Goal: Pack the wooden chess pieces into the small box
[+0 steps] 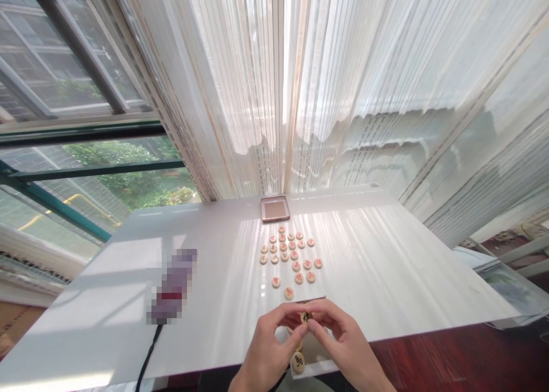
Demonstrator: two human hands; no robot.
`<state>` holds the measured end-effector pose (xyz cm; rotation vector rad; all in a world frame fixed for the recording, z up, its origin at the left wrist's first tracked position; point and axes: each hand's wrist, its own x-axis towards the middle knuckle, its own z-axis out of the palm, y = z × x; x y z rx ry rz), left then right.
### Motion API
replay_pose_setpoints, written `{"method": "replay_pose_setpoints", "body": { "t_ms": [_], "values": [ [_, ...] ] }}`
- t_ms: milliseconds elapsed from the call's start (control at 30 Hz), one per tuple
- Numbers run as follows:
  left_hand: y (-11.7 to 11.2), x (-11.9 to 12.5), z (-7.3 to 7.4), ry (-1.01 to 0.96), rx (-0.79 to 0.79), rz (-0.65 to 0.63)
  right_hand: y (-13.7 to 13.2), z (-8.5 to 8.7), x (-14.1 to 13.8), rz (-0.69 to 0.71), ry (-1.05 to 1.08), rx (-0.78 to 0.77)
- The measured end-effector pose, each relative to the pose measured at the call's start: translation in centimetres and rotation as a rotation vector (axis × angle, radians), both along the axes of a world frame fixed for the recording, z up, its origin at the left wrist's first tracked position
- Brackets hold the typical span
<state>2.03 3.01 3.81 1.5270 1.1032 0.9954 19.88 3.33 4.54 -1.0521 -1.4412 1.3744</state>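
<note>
My left hand (pixel 266 346) and my right hand (pixel 343 343) meet at the table's near edge. Together their fingertips pinch a round wooden chess piece with a dark character (pixel 305 317). Below it, between my hands, lies another dark-marked piece (pixel 298 361) on a clear tray (pixel 315 370) that is mostly hidden by my hands. Several round wooden pieces with red characters (pixel 290 256) lie spread on the white table (pixel 386 266) just beyond my hands.
A small square pinkish box (pixel 275 209) sits at the table's far edge by the sheer curtains (pixel 326 83). A blurred-out object with a black cable (pixel 171 286) lies at the left. A window (pixel 64 123) is far left, and dark red floor (pixel 450 357) shows right.
</note>
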Motion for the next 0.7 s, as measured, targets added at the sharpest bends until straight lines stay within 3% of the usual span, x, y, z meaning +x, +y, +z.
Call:
{"method": "replay_pose_setpoints", "body": {
  "t_ms": [133,367,500,700],
  "values": [
    [-0.2,-0.6,-0.3,0.093,0.046,0.0,0.0,-0.5,0.3,-0.02,0.035,-0.073],
    [-1.0,-2.9,-2.2,0.51,0.152,0.128,0.6,-1.9,2.3,-0.131,-0.04,-0.138],
    [-1.8,-2.3,-2.8,0.626,0.173,0.178,0.9,-2.6,2.7,-0.143,-0.042,-0.052],
    [-2.3,-1.4,-3.1,0.668,0.226,0.181,0.6,-3.1,2.3,-0.122,-0.1,-0.078]
  ]
}}
